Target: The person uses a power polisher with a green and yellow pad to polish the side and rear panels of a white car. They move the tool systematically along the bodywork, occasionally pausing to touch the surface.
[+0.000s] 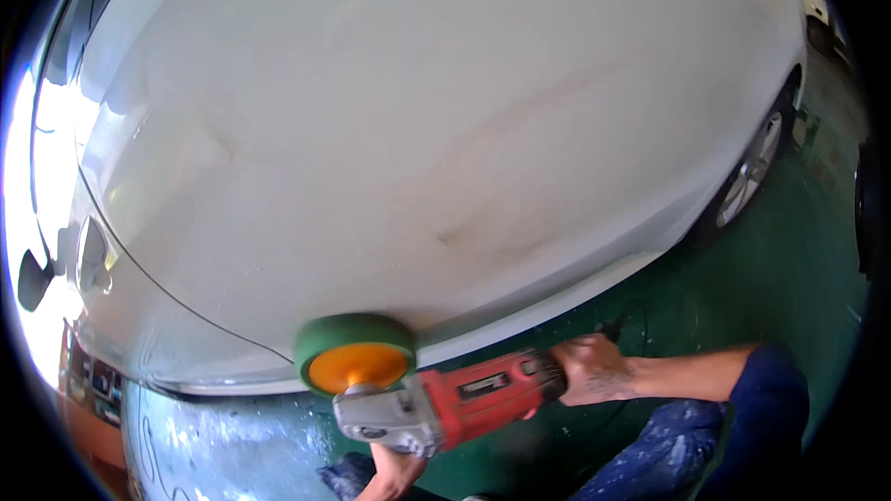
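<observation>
A red power polisher (483,394) with a grey gear head lies across the lower middle of the view. Its round green foam pad (325,339) on an orange backing plate (357,368) meets the lower door of a white car (390,130). My right hand (594,369) is closed round the rear end of the polisher. Below the gear head, my left hand (397,471) grips the front of the tool; most of its fingers are hidden. Small marks and creases show on the white panel above the pad.
The car's wheel (750,172) stands at the right over a green floor (724,297). A dark cord runs behind my right hand. At the left are a door handle (91,250) and a side mirror (35,280). An orange-red cabinet (93,427) stands at the lower left.
</observation>
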`<action>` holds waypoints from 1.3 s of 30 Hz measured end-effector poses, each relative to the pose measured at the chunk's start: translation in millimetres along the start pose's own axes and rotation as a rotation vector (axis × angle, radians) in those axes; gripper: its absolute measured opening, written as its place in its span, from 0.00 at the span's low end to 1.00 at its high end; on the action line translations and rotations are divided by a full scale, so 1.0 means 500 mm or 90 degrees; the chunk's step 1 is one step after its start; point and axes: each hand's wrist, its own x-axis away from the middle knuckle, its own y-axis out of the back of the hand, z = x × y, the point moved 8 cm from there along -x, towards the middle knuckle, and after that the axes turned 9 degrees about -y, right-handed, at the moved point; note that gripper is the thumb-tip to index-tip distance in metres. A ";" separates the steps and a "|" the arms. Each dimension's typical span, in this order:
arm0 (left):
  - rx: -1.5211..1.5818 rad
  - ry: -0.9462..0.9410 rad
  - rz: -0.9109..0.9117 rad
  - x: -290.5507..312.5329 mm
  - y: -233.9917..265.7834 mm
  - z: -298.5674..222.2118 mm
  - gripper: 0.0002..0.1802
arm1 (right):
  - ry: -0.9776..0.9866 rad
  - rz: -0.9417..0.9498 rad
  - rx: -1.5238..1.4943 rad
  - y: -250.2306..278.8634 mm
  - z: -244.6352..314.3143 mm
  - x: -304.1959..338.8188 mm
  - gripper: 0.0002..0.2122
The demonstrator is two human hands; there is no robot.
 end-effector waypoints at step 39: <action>-0.167 0.016 0.357 -0.015 0.150 -0.138 0.20 | -0.298 -0.102 -0.317 -0.350 0.038 0.058 0.19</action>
